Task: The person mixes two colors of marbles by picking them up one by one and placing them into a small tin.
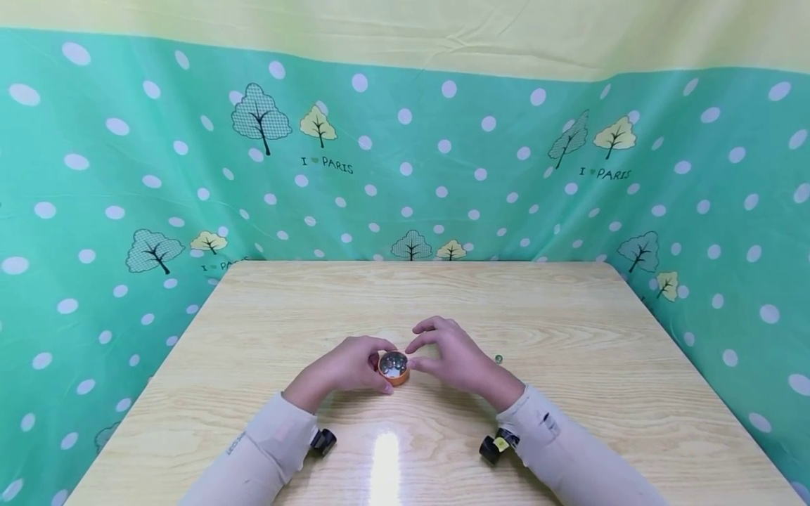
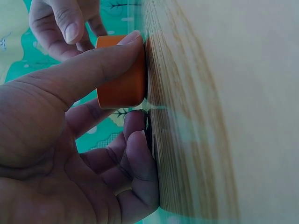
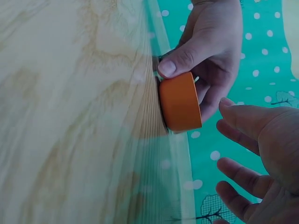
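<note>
A small round orange container [image 1: 401, 381] stands on the table, with shiny, dark, rounded pieces inside that look like glass marbles. My left hand [image 1: 350, 362] holds the container's side, its thumb on the near wall and a finger behind, as the left wrist view shows. The left hand's other fingers curl in beside the tabletop. A dark red thing [image 1: 373, 360] shows between the left hand and the container; its kind is unclear. At the right of the rim, my right hand [image 1: 457, 357] hovers with fingers loosely bent and apart, holding nothing visible.
A small greenish marble [image 1: 498, 359] lies on the wooden table [image 1: 405, 295] beside the right wrist. A green dotted curtain [image 1: 405, 154] hangs behind and at both sides of the table. Light glares off the near table surface.
</note>
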Motion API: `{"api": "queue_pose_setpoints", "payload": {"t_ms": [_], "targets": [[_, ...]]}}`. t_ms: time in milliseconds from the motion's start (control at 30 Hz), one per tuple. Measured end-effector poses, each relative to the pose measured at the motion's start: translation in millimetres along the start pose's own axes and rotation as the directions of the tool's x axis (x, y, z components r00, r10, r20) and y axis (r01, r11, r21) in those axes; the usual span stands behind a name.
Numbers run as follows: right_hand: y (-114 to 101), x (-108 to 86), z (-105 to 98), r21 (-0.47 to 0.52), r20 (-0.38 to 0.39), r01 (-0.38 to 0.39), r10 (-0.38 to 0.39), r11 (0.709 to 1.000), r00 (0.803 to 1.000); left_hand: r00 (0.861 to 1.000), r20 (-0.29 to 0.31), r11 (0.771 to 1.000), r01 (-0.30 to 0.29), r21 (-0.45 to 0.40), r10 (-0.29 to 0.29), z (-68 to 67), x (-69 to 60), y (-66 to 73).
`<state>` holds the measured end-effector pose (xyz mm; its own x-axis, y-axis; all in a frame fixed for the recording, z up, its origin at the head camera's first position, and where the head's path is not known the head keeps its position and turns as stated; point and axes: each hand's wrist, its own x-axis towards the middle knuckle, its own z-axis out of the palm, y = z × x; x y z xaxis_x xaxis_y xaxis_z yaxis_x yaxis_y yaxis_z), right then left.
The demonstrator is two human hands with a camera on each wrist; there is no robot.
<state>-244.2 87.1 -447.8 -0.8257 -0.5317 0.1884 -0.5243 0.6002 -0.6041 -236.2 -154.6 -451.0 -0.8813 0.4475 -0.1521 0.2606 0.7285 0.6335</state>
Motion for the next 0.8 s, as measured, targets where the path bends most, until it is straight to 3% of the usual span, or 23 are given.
{"api": "queue_pose_setpoints", "payload": {"t_ms": [533, 800], "targets": [[16.4, -11.3, -9.7, -0.005, -0.022, -0.035, 0.035, 0.999, 0.999, 1.0, -0.01, 1.0, -0.028, 0.013, 0.028, -0.2, -0.6, 0.4], [25.9, -16.2, -15.7, -0.011, -0.053, -0.061, 0.06, 0.998, 0.997, 1.0, -0.004, 1.0, 0.005, -0.014, -0.005, -1.6, -1.5, 2.0]]}}
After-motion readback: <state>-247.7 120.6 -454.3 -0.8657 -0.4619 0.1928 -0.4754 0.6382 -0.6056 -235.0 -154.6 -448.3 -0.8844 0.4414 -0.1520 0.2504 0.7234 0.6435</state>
